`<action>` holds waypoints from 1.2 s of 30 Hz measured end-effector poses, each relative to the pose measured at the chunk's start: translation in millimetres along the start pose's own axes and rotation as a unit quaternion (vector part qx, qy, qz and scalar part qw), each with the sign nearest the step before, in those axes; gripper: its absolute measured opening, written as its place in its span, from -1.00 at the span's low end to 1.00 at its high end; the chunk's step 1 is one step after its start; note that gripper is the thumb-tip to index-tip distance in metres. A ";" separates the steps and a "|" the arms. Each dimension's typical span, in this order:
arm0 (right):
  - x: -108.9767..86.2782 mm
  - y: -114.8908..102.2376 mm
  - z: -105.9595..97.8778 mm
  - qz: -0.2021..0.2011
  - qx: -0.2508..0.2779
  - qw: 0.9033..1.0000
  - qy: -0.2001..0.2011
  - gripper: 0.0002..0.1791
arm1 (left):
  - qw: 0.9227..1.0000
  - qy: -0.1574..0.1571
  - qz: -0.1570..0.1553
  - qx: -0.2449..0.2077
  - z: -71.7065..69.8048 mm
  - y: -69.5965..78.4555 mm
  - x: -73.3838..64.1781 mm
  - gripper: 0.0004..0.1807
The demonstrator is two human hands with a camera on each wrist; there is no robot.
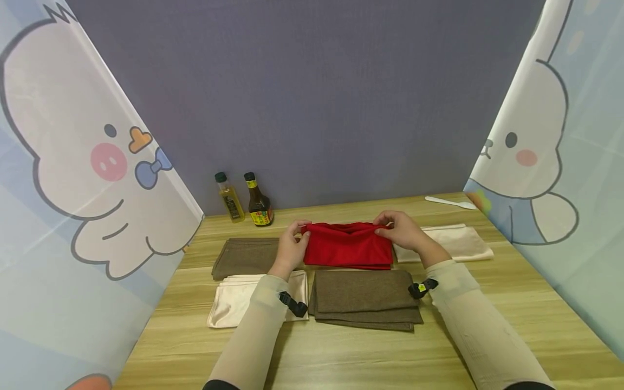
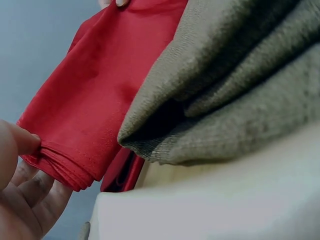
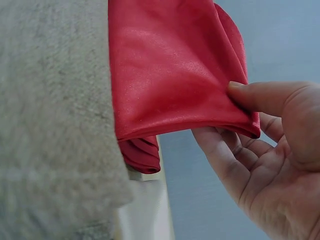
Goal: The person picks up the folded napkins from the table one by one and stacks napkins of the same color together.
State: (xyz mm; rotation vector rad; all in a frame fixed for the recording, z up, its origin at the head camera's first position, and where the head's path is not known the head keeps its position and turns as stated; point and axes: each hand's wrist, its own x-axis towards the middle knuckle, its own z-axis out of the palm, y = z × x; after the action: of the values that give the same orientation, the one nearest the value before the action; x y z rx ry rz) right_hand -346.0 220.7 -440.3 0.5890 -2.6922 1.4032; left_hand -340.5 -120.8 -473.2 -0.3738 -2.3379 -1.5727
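A folded red cloth [image 1: 348,245] stretches between both hands at the middle of the table's back row. My left hand [image 1: 294,246] pinches its upper left corner, thumb on the near face and fingers behind the stacked layers [image 2: 70,167]. At the upper right corner my right hand [image 1: 401,232] pinches it the same way, thumb in front and fingers beneath [image 3: 280,135]. The cloth's top edge sags a little between the two grips. More red folds [image 3: 142,154] show below the held part in the right wrist view. Just in front lies a folded brown cloth [image 1: 363,292].
Another brown cloth [image 1: 246,255] and a cream cloth [image 1: 234,300] lie on the left, the cream one partly under the left forearm. A second cream cloth [image 1: 460,242] is at right. Behind stand an oil bottle [image 1: 231,199], a dark sauce bottle [image 1: 259,203] and a white plastic utensil [image 1: 448,202].
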 end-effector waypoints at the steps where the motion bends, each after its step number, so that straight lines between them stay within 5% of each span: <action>1: 0.0 0.7 0.6 0.002 0.000 1.000 -0.001 -0.87 | 1.000 -0.001 0.001 0.003 0.6 -1.4 0.0 -0.69; 17: -0.6 8.9 4.5 0.031 -0.012 0.999 -0.006 -0.83 | 0.998 -0.042 -0.039 0.020 3.0 -4.7 -2.4 -0.52; 25: -0.1 11.0 4.3 0.032 -0.003 0.999 -0.006 -0.81 | 0.997 -0.061 -0.056 -0.006 2.2 -7.2 -3.7 -0.47; 36: -0.5 15.4 4.7 0.046 -0.004 0.999 0.011 -0.81 | 0.997 -0.053 -0.060 0.000 2.5 -10.3 -5.9 -0.68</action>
State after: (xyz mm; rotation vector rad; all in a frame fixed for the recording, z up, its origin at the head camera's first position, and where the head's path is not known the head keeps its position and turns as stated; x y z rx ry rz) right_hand -350.3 225.0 -455.2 0.4520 -2.7405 1.4092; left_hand -339.2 -122.6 -485.2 -0.3312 -2.4826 -1.6455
